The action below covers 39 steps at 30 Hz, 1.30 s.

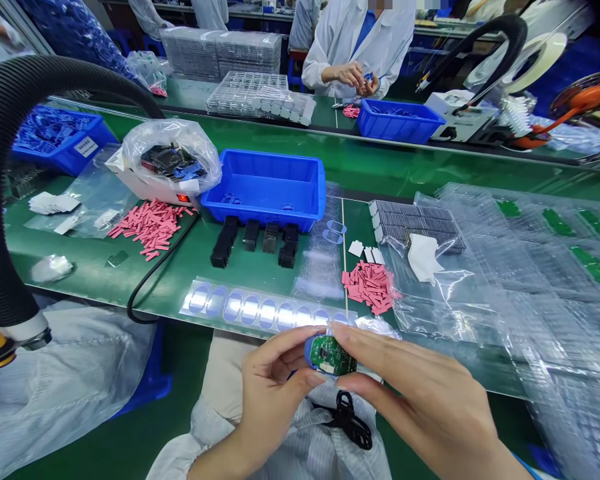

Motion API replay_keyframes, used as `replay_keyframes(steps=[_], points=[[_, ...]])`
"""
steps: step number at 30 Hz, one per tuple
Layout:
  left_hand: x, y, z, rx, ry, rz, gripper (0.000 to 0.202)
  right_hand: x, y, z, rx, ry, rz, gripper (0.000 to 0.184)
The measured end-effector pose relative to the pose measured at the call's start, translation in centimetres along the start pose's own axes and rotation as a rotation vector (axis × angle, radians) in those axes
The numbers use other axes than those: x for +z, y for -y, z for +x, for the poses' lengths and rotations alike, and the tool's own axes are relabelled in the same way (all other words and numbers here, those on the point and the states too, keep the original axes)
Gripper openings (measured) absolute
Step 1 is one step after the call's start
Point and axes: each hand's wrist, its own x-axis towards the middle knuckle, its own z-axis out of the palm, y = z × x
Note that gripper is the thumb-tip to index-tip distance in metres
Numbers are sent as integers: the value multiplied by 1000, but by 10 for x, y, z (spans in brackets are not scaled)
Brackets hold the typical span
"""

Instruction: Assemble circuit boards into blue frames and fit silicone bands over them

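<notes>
While the left hand (270, 393) and right hand (410, 387) are clenching a small green circuit board (333, 355) in a blue plastic shell (310, 353) by its rim, just off the green table (173, 283), the piece is looking light, stiff and fragile, best held by the edges. No writing is showing legibly on it, and the white label (86, 147) on the blue bin (65, 160) is too small to read.

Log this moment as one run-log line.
left hand: holds blue-cased green circuit board | right hand: pinches same board | nearby: pink strips
</notes>
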Motion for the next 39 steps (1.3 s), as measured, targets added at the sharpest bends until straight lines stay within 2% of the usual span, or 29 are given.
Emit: replay_keyframes(steps=[7,11,13,17,19,21,23,25,27,32,36,39], points=[[-1,-1,3,83,-29,100,29,0,-2,-1,-91,-3,-10,42],[-2,-4,3,-52,-55,91,30,-2,-1,0,-126,1,-94,41],[-4,-5,2,-130,-31,66,30,-2,-1,0,-162,18,-127,35],[-6,-7,1,-158,-31,102,21,3,-2,-5,-206,20,-122,33],[-6,-7,0,-134,-68,166,14,9,-2,-9,-111,-19,-6,36],[-5,-7,0,-99,-59,225,13,16,-3,-11,105,-87,195,40],[-4,-8,0,-28,-11,273,14,21,-2,-11,336,-144,391,31],[-4,-9,0,65,32,314,16,23,-2,-8,458,-144,536,16],[-5,-9,1,157,65,363,19,23,-1,-6,496,-107,648,10],[-12,-12,1,302,189,464,31,22,0,-6,507,-94,788,17],[-11,-16,-1,310,259,472,38,23,4,-10,463,-163,738,15],[-8,-17,-1,279,242,455,33,25,6,-11,442,-210,659,14]])
